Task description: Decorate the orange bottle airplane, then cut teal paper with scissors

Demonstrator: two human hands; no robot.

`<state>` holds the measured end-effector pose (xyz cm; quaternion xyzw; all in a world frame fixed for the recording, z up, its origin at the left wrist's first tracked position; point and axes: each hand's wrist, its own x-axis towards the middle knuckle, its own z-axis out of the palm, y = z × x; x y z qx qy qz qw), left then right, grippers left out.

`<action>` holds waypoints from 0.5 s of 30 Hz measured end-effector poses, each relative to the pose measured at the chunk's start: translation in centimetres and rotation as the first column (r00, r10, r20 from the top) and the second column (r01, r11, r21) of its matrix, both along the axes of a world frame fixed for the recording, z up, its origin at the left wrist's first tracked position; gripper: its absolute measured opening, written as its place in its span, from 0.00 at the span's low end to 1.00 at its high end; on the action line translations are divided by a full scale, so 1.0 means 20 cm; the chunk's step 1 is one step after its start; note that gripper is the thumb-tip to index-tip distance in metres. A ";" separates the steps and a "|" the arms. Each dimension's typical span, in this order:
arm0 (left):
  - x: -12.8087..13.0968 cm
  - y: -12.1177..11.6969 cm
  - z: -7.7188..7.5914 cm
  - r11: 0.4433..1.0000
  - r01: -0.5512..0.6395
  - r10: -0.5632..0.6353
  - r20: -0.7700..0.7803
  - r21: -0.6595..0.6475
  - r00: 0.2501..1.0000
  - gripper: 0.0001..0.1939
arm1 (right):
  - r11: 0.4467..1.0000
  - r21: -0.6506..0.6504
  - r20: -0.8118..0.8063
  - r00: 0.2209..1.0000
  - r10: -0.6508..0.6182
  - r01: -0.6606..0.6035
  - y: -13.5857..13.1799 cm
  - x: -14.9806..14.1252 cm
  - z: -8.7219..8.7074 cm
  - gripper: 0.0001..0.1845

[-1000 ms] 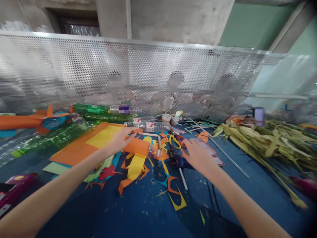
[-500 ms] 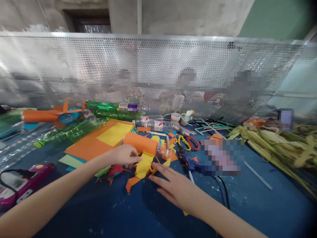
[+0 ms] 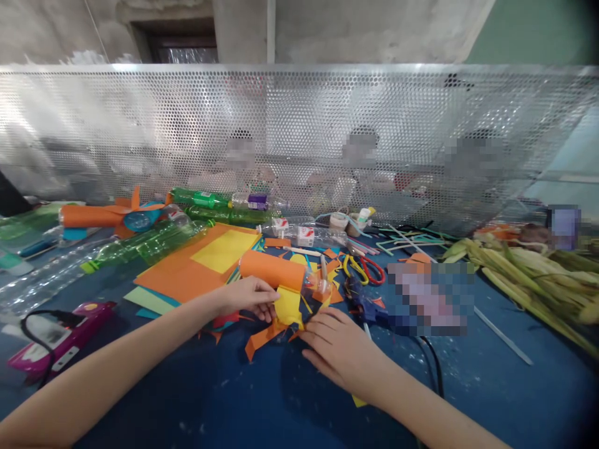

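My left hand [image 3: 250, 297] pinches the left edge of a yellow paper piece [image 3: 287, 307] between thumb and fingers. This piece hangs at the front of a clear plastic bottle [image 3: 318, 282] lying on its side, wrapped in orange paper [image 3: 271, 270]. My right hand [image 3: 334, 342] is on the piece's lower right, its fingers stretched out and close together, the tips at the paper's edge. An orange paper strip [image 3: 262, 340] sticks out below the yellow piece. Whether the right fingertips press on the paper, I cannot tell.
Orange and yellow sheets [image 3: 182, 268] lie left of the bottle. Scissors [image 3: 372, 269] and a blue glue gun [image 3: 367, 302] with a cable are on the right. A purple power strip [image 3: 65, 340] is at left. Green bottles [image 3: 159, 240], corn husks [image 3: 519, 274] and a perforated metal panel [image 3: 299, 118] stand beyond.
My right hand's fingers have drawn closer together beside the yellow paper. The left hand stays at its left edge. The whole view has shifted slightly, with things appearing further right.
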<state>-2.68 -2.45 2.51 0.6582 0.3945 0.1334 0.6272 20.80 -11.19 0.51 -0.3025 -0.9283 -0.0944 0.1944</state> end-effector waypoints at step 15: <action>-0.09 0.07 0.17 0.597 0.255 0.058 -0.358 0.760 0.932 0.14 | 0.987 -0.015 0.127 0.979 -0.158 0.161 0.01 0.03 0.05 0.06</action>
